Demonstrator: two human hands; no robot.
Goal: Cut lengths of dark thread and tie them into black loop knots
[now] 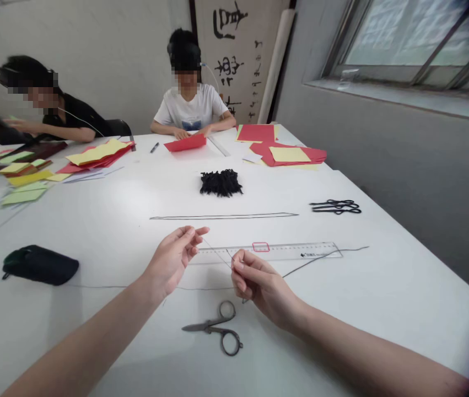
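Note:
A thin dark cord (216, 252) is stretched between my two hands above the table. My left hand (178, 251) pinches one part of it between thumb and fingertips. Lower and to the right, my right hand (254, 278) grips it with curled fingers, and more cord trails out past that hand to the right. Behind my hands lies a clear ruler (287, 252), partly covered by them. Closer to me, scissors (213, 326) rest with their handles spread. A black spool-like bundle (44, 264) lies at the left, with a line of cord running from it toward my hands.
Beyond the ruler are a long loop of cord (224, 216), a black fringed bundle (221, 183) and looped black cords (336, 207). Red paper (317, 154) and yellow paper (104, 151) lie farther off. Across the table, a person in white (190, 107) handles red paper; another person (77, 118) sits left.

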